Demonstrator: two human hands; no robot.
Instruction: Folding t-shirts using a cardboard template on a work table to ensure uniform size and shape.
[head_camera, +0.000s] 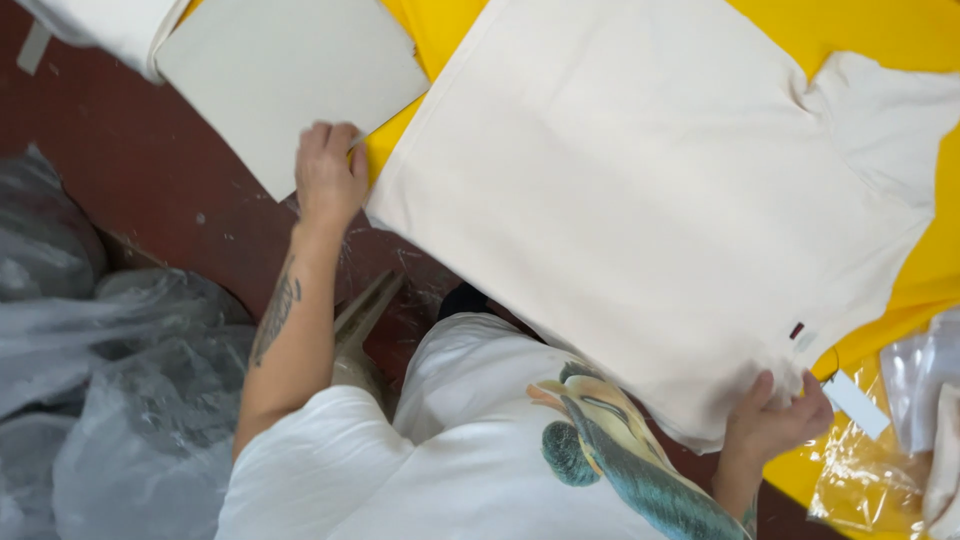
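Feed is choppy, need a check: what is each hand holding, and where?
Left hand grips the grey cardboard sheet at its near corner. Right hand pinches the cream T-shirt at its hem corner.

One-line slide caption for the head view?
Left hand grips a grey cardboard sheet while right hand holds the cream T-shirt on a yellow table.
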